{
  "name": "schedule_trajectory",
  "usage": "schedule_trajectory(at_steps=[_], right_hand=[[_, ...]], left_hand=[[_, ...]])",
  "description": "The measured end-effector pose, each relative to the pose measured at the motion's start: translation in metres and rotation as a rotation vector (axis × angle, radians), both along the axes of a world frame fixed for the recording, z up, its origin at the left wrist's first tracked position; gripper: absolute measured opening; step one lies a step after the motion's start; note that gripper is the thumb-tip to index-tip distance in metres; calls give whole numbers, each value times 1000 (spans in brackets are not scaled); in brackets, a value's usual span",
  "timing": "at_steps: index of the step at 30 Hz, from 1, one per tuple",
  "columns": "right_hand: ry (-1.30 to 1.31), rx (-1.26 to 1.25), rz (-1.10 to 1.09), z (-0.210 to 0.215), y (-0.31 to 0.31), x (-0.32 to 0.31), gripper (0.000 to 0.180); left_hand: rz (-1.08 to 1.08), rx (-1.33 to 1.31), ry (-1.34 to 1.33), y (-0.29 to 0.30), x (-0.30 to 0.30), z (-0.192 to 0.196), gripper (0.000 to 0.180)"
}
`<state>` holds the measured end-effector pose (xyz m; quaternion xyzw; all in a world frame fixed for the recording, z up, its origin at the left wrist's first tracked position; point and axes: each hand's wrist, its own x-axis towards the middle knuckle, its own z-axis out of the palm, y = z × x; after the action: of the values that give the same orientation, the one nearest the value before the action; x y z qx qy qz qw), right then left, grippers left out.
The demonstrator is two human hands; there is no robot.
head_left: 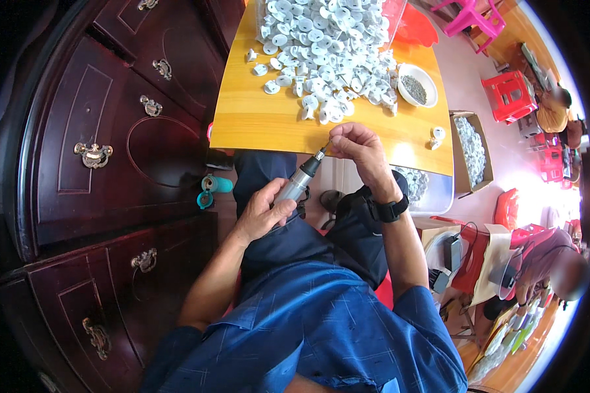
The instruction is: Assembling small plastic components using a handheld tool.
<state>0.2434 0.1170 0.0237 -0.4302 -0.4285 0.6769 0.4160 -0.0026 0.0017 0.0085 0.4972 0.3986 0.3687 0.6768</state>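
My left hand [263,213] is wrapped round the grey body of an electric screwdriver [294,186], held above my lap. Its black nose and thin bit point up and to the right, toward the table's near edge. At the bit's tip, my right hand [364,154] has thumb and forefinger pinched together; whatever they hold is too small to make out. Beyond both hands, a large heap of small white plastic parts [318,49] covers much of the yellow wooden table [249,128]. A white bowl [431,99] of tiny grey metal pieces [413,89] stands right of the heap.
Two loose white parts [436,137] lie near the table's right edge. A cardboard box [463,187] full of similar parts sits on the floor at right. Dark wooden cabinets [78,118] rise close on the left, near a turquoise bottle [219,185]. Other people work at far right.
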Motion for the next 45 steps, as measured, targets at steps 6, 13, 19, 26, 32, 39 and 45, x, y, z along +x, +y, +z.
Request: schedule_trajectory(at_steps=[6,13,19,26,32,39,45], right_hand=[[34,8,-22,-4,-1,-1,12],[46,22,-1,-4,-1,-2,13],[98,7,8,-4,-1,-2,13],[82,-2,6,-1,-2,-4,11],[65,14,46,0,-2,1,13],[51,1,106,3,0,3,25],[108,-44,65,0,-3,1,25]], left_hand=[[26,-36,-18,-1,0,1,40],[27,-50,-39,-1,2,0,34],[19,-34,-50,-1,2,-1,35],[20,-15,-30,-1,1,1,38],[20,-40,-39,-1,3,-3,39],[15,-38,-29,-1,2,0,38],[12,-52,-64,-1,1,-2,35]])
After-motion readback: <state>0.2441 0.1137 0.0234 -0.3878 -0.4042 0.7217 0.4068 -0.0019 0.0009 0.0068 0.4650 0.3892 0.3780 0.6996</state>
